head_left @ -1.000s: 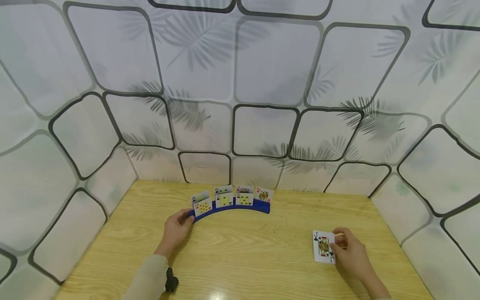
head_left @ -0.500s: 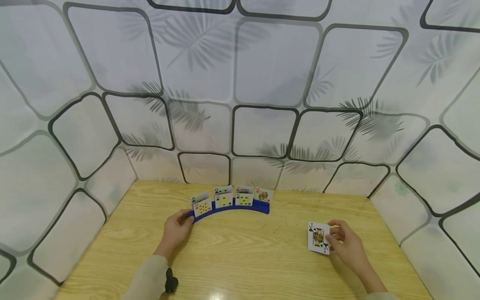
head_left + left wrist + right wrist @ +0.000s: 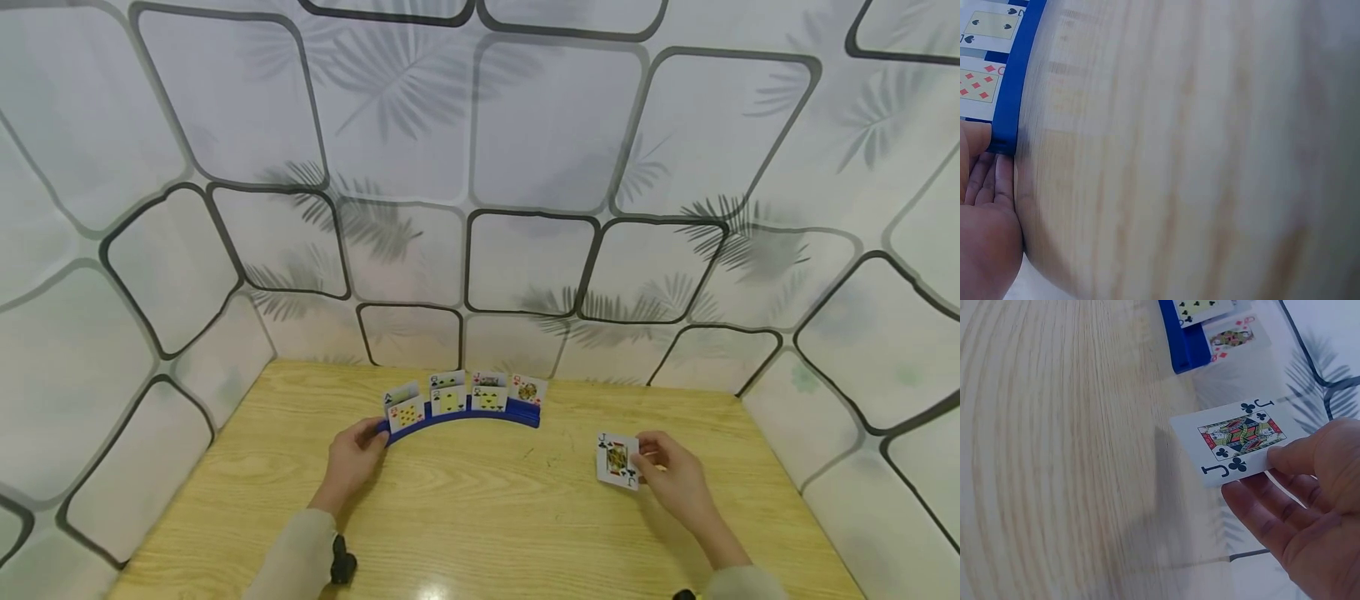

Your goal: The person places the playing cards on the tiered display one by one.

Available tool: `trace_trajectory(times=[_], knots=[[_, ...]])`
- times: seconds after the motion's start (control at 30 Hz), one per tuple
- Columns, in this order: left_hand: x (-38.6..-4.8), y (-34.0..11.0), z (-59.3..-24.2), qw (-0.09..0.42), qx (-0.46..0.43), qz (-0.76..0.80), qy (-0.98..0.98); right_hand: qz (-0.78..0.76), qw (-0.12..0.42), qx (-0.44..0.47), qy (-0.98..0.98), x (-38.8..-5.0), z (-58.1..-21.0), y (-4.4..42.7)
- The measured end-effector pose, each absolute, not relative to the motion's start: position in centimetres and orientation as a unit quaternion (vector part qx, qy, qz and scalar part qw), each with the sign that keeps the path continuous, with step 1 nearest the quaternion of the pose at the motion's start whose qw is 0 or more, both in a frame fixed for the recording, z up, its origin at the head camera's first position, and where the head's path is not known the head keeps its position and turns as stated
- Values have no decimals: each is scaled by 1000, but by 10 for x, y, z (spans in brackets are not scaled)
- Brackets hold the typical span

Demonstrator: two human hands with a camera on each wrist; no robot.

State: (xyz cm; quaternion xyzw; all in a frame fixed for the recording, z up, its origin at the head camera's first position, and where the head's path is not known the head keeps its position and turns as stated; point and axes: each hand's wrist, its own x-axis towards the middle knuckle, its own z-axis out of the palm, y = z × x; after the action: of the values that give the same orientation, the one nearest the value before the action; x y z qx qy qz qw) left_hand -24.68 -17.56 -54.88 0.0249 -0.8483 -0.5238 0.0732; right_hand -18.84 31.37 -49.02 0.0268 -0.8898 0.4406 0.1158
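A curved blue card holder [image 3: 450, 418] stands near the back of the table with several playing cards upright in two rows. At its left end, my left hand [image 3: 356, 457] grips the holder between thumb and fingers; the left wrist view shows the thumb on top of the holder's end [image 3: 1005, 134]. My right hand [image 3: 675, 473] pinches a jack of clubs [image 3: 617, 460] by its right edge, face toward me, above the table. In the right wrist view this jack [image 3: 1241, 440] is apart from the holder, whose right end bears a queen of diamonds [image 3: 1235, 339] in the back row.
The pale wooden table [image 3: 480, 517] is bounded by a patterned cloth wall [image 3: 525, 267] at the back and both sides. A black strap or device [image 3: 342, 560] sits at my left wrist.
My right hand has moved left and a little away from me, bringing the jack of clubs closer to the holder. The left hand and the holder have stayed put.
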Motion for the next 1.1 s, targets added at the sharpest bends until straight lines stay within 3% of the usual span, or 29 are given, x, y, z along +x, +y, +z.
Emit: trace_trajectory(times=[1.1], knots=[[-246,-175,-548,61,32,-526,-848,459,121,48,-879,-226,-487,258]])
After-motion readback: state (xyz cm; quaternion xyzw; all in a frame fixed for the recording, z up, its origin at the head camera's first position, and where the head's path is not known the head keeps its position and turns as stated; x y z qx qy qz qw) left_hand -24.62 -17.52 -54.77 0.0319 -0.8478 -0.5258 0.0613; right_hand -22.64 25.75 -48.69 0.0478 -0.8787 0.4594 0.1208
